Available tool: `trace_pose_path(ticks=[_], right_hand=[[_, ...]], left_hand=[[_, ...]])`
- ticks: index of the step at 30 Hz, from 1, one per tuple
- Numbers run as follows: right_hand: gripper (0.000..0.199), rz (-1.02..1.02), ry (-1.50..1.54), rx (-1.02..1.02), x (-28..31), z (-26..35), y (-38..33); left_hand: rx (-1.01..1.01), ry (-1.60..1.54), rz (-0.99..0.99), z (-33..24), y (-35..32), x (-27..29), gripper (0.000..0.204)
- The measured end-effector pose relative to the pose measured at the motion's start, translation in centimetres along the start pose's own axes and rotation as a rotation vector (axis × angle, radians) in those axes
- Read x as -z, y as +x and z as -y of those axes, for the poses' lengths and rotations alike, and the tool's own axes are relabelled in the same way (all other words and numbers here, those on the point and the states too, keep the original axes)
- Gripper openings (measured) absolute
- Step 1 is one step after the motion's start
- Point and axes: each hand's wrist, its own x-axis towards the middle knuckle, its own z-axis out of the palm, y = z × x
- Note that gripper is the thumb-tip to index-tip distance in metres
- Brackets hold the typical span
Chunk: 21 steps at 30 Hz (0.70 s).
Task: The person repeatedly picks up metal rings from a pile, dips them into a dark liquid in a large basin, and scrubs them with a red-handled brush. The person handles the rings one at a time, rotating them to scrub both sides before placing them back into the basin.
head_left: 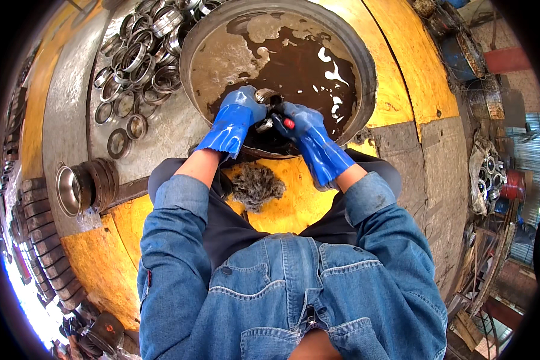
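A metal ring (264, 96) is gripped by the gloved left hand (241, 108) over a basin (366, 78) of brown liquid; a red-tipped tool (285, 123) is clasped by the right hand (300, 123). Rings (135, 60) are heaped on the yellow-and-grey floor (402, 66).

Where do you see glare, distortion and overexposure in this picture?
Head view: white glare sits on the dark liquid in the round basin; the fisheye bends the yellow table edges toward a black rim; daylight at lower left is blown out; the gloved hands stay sharp.

Small shiny metal ring (265, 96), wet, held over a basin (366, 78) of brown liquid.
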Motion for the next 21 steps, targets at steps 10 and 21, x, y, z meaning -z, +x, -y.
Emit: trace_pose_path(ticks=[10,21], right_hand=[[0.030,0.020,0.065,-0.068,0.5,-0.9,0.6],[0.036,0.245,1.024,-0.471,6.3,2.9,-0.4]], left_hand=[[-0.017,-0.012,0.061,-0.9,-0.3,0.5,0.057],[0.022,0.014,0.035,-0.1,-0.6,0.4,0.053]])
